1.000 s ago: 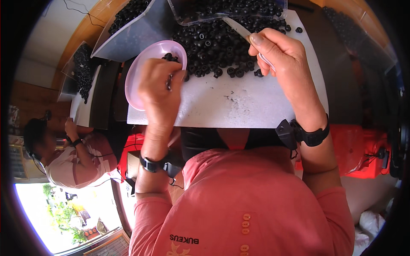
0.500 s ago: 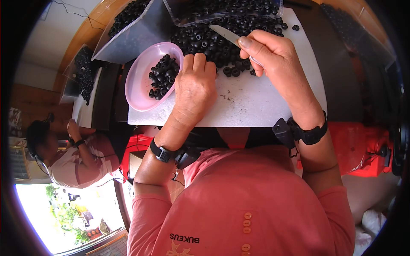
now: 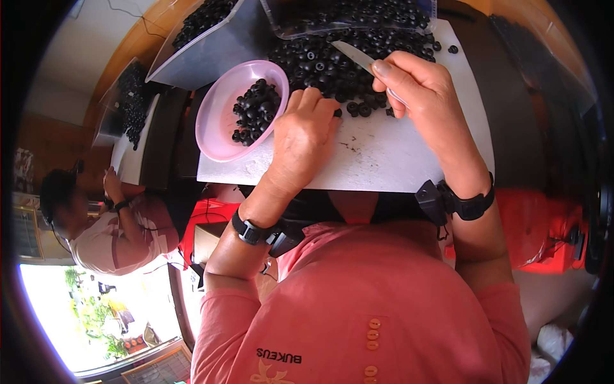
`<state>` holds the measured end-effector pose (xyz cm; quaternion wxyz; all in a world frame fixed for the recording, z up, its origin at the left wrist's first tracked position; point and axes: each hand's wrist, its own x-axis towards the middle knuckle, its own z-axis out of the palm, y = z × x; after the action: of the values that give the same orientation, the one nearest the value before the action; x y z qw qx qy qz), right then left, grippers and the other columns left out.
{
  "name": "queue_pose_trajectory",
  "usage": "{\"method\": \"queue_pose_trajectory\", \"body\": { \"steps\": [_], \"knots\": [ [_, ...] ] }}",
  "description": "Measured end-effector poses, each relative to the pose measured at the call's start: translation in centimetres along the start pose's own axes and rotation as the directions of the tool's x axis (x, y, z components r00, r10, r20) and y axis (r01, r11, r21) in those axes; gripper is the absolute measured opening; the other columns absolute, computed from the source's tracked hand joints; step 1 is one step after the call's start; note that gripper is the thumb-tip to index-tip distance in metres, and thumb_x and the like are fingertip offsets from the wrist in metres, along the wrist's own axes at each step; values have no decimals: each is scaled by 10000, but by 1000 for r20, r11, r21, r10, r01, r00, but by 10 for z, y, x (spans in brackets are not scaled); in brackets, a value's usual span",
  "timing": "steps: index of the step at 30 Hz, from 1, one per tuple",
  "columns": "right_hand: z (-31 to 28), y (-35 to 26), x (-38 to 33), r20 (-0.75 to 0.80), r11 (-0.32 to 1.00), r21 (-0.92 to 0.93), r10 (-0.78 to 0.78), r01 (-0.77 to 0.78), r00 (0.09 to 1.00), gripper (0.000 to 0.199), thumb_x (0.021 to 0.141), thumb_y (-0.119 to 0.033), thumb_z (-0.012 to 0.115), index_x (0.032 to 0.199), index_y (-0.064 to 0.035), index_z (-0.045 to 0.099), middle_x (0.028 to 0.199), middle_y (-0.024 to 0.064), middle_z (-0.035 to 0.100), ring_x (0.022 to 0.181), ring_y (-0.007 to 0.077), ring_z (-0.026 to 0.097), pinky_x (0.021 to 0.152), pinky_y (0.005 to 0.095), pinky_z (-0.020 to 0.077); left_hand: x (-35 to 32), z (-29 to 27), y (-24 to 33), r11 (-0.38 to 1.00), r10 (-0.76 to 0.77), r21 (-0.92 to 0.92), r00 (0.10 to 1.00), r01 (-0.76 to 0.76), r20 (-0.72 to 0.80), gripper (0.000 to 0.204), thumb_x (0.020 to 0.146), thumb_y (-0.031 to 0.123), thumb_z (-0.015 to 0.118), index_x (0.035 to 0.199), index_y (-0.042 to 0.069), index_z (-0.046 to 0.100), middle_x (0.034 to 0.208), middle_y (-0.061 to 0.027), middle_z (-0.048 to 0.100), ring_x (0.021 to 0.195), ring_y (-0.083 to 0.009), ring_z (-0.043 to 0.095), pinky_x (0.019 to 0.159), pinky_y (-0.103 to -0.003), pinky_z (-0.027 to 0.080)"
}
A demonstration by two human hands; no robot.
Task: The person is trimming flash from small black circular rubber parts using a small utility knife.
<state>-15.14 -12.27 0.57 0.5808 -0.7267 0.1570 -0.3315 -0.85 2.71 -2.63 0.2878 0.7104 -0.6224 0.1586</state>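
Note:
My right hand (image 3: pixel 419 86) is closed around a small knife (image 3: pixel 354 55), its blade pointing up and left over a heap of small black round parts (image 3: pixel 326 70) with hollow centres. My left hand (image 3: pixel 302 134) is closed, knuckles up, beside a pink oval bowl (image 3: pixel 214 144). At its fingertips a black round part (image 3: pixel 338 112) peeks out; the fingers hide most of the grip. More black parts (image 3: pixel 257 105) lie piled inside the bowl. Both hands are over the white tabletop (image 3: pixel 384 169).
Behind the bowl stands a translucent bin (image 3: pixel 204 54) with black parts in it. Another clear bin (image 3: pixel 348 29) lies at the far edge over the heap. A co-worker (image 3: pixel 115 224) sits at the left by another table. A red stool-like thing (image 3: pixel 543 224) is at the right.
The whole view has shifted slightly. My left hand has moved a little to the right, away from the bowl, and a black part now shows at its fingertips. The knife stays in my right hand.

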Motion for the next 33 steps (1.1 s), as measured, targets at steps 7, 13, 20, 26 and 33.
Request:
{"method": "queue_pose_trajectory", "body": {
  "steps": [7,13,20,26,33],
  "knots": [
    [1,-2,-1,23,1000,-6,20,-19,1000,329,975,-269,624,758,-23,652,554,-36,451,515,39,403,456,230,315,1,10,1,1000,2,-13,995,-3,-96,195,749,-5,718,938,23,678,860,-126,574,795,-323,594,691,-406,497],
    [1,2,-2,149,994,-114,20,-3,989,328,967,-259,628,767,1,648,571,-1,487,543,67,392,487,281,311,-1,-13,12,138,-454,-832,781,538,430,183,954,31,617,1102,-57,681,964,-88,665,722,-126,605,555,-231,466],
    [2,1,-2,200,988,-155,19,13,980,301,969,-217,614,782,17,640,635,44,593,587,92,474,537,297,385,-4,-4,14,-260,-373,-859,775,440,510,235,992,63,582,1184,-61,633,933,-123,679,722,-145,630,508,-247,477],
    [3,2,-2,247,978,-210,47,6,968,288,968,-224,610,803,11,641,655,71,617,589,117,519,553,307,411,-4,-2,14,-327,-345,-843,777,426,527,175,1002,59,561,1127,-52,612,938,-126,658,723,-159,623,506,-261,481],
    [4,3,-2,265,972,-237,61,4,962,300,967,-229,605,795,15,635,631,91,595,575,134,509,548,322,402,-4,0,15,-354,-347,-835,770,421,536,140,1004,51,552,1088,-48,605,913,-129,643,703,-161,610,489,-267,467]
  ]
}}
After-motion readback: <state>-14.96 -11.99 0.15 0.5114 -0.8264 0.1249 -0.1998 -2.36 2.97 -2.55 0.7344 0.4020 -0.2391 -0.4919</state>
